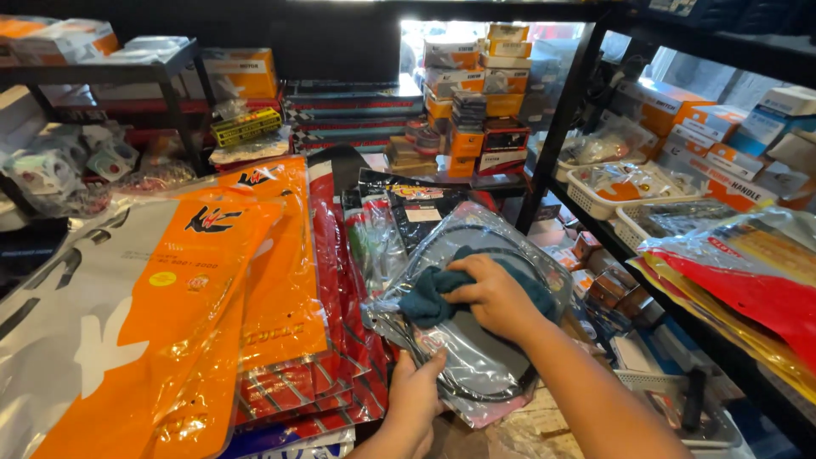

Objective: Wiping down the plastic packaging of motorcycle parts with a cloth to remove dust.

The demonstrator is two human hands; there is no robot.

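Note:
A clear plastic packet point(476, 357) with a coiled black cable inside stands tilted in the middle of the view. My left hand point(415, 398) grips its lower left edge from below. My right hand point(493, 297) presses a dark teal cloth point(429, 297) flat against the packet's front. Behind the packet stands a black glossy packet point(416, 208). To the left, large orange and red flat packets point(255, 280) lean in a row.
A black metal shelf post point(557, 127) rises on the right, with white baskets point(595, 200) and orange boxes point(705, 119) on its shelves. Stacked small boxes point(476, 93) fill the back. A grey tray point(680, 408) lies low at right.

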